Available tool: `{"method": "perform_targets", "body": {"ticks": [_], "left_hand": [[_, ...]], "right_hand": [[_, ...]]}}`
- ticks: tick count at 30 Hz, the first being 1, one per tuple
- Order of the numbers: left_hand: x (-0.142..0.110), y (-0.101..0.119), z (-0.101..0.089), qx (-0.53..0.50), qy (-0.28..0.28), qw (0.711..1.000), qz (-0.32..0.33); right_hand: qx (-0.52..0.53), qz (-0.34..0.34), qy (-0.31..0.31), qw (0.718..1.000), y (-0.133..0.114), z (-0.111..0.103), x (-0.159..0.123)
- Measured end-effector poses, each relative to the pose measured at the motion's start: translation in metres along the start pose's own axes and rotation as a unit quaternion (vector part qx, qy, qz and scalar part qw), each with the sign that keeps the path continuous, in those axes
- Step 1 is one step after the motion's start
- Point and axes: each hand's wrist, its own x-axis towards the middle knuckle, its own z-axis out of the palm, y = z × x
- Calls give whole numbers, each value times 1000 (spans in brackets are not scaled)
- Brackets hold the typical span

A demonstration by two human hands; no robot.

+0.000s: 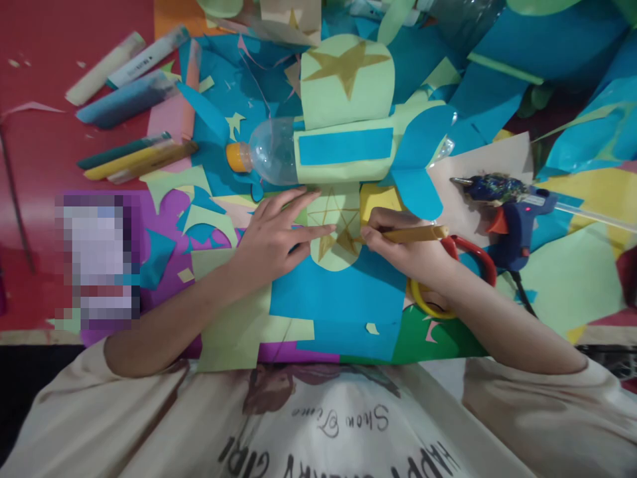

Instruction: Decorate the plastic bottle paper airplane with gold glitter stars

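Observation:
My right hand grips a gold-brown marker, its tip down on a pale green paper wing. A star is outlined on that wing, and its lower points are filled in with gold-brown. My left hand lies spread on the wing's left side, fingers apart, holding nothing. Above both hands lies a plastic bottle with an orange cap, wrapped in pale green paper with a blue strip. The opposite wing carries a fully coloured star. Blue paper fins stand at the bottle's right end.
A glue gun and red-and-yellow-handled scissors lie on the right. Several markers lie at upper left, above a pixelated object. Paper scraps and blue sheets cover much of the red table.

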Motion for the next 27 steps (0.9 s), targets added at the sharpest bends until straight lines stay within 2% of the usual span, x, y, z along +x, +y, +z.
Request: {"method": "perform_targets", "body": {"ticks": [7, 12, 20, 27], "left_hand": [[0, 0, -1, -2, -1, 1000, -1], [1, 0, -1, -4, -5, 1000, -2], [1, 0, -2, -11, -10, 1000, -12], [2, 2, -3, -23, -21, 999, -23]], "right_hand": [[1, -12, -57, 998, 1, -1, -1], [10, 1, -15, 1000, 1, 0, 0], [-3, -14, -77, 997, 2, -4, -1], [5, -16, -43, 999, 0, 0, 0]]}}
